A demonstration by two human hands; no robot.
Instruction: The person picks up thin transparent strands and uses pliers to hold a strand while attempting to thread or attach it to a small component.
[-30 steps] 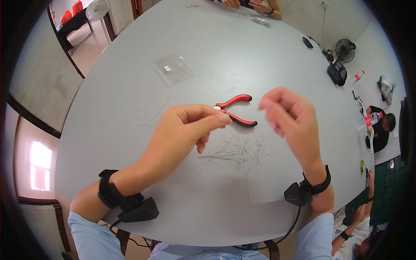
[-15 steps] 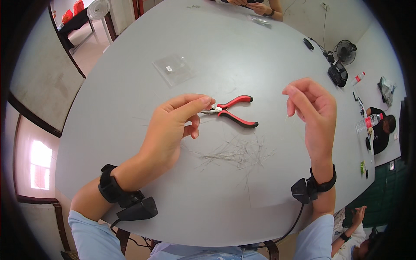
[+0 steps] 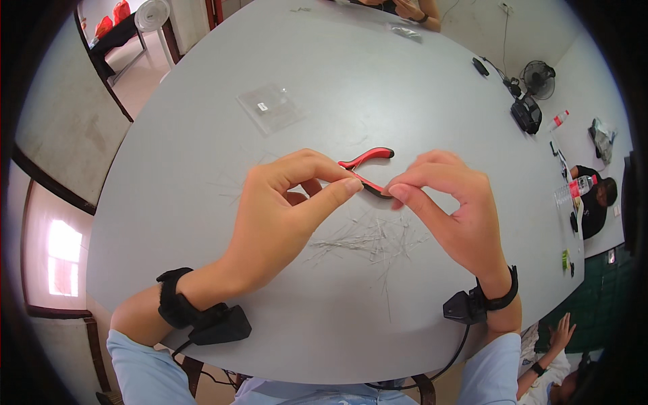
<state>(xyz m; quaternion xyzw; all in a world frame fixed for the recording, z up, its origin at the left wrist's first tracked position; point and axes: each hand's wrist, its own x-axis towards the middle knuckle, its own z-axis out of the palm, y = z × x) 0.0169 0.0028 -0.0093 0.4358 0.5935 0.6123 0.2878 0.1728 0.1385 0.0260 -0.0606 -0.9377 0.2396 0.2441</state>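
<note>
My left hand (image 3: 275,214) is raised over the table with thumb and forefinger pinched together. Facing it, a short gap away, my right hand (image 3: 460,209) is closed in a pinch as well. Whatever sits between the fingertips of either hand is too fine to make out. Behind the fingers lie pliers with red and black handles (image 3: 370,156); my left hand hides their jaws. A loose heap of thin, silvery wire-like pins (image 3: 361,241) is spread on the table below and between my hands.
A clear flat plastic bag (image 3: 271,111) lies on the grey table (image 3: 324,337) beyond my left hand. At the far edge, another person's hands (image 3: 408,9) are near a small clear packet (image 3: 405,32). A black case (image 3: 526,116), bottle (image 3: 575,189) and fan (image 3: 538,79) are at the right.
My right hand has moved left and down toward my left hand. My left hand has shifted slightly right and lower, its fingertips now in front of the pliers.
</note>
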